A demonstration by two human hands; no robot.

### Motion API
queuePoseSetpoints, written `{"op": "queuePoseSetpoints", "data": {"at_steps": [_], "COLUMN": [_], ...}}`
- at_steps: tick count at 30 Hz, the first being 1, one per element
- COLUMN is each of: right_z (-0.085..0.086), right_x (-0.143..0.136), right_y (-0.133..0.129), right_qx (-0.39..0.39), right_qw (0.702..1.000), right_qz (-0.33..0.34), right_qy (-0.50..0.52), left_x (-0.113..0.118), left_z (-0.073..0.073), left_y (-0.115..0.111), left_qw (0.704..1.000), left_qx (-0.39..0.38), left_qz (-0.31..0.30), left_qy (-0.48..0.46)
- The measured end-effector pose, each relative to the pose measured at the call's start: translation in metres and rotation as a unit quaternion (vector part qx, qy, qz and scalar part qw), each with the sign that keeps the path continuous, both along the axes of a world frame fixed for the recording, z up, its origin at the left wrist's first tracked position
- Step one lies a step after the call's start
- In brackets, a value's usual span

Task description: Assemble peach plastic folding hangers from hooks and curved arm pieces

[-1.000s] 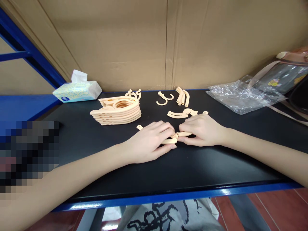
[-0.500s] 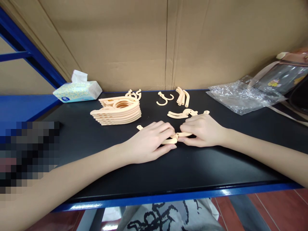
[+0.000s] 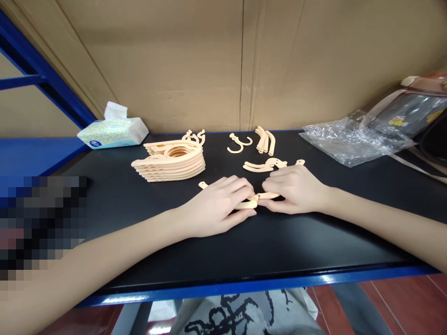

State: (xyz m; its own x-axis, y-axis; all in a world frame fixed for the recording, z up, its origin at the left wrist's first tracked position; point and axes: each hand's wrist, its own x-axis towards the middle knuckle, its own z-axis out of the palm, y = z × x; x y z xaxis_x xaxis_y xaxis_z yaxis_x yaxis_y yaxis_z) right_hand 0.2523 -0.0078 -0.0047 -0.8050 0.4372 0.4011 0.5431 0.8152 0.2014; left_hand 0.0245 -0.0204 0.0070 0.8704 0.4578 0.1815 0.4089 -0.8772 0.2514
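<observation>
My left hand [image 3: 220, 204] is closed around a cream plastic hanger arm [image 3: 247, 204], whose far end shows past the knuckles. Another cream hanger arm [image 3: 268, 196] is gripped in my right hand [image 3: 293, 190], and its tip pokes out behind the fingers. The inner ends of both arms meet between my hands, close above the black table top [image 3: 265, 246]. My fingers cover most of both pieces, so I cannot tell whether they are joined. Just behind my right hand lie a few loose curved hanger pieces [image 3: 260, 166].
A stack of cream folding hangers [image 3: 169, 165] stands at the left, with hooks [image 3: 193, 137] behind it. Two more hooks [image 3: 239, 143] and several curved bars [image 3: 265, 140] lie farther back. A tissue box [image 3: 113, 131], a clear plastic bag [image 3: 349, 137] and a transparent bag [image 3: 401, 116] flank them.
The two hanger arms have shifted very slightly where they meet between my fingers. Otherwise both hands hold almost the same position.
</observation>
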Motion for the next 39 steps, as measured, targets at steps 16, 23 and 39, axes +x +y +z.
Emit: {"op": "queuePoseSetpoints", "data": {"at_steps": [16, 23, 39], "right_z": [0.0007, 0.0013, 0.0017], "right_x": [-0.0009, -0.0009, -0.0006], "right_y": [-0.0007, -0.0001, 0.0008], "right_qx": [-0.004, -0.019, -0.058], "right_qw": [1.0, 1.0, 0.998], "right_qz": [-0.012, -0.012, -0.02], "right_qy": [0.007, -0.003, -0.018], "left_x": [0.0009, 0.0009, 0.0011], "left_z": [0.001, 0.0007, 0.0006], "left_y": [-0.0001, -0.0002, 0.0001], "left_qw": [1.0, 1.0, 1.0], "left_qx": [0.007, 0.008, 0.005], "left_qz": [0.0, -0.002, 0.002], "left_qy": [0.0, -0.001, 0.0]}}
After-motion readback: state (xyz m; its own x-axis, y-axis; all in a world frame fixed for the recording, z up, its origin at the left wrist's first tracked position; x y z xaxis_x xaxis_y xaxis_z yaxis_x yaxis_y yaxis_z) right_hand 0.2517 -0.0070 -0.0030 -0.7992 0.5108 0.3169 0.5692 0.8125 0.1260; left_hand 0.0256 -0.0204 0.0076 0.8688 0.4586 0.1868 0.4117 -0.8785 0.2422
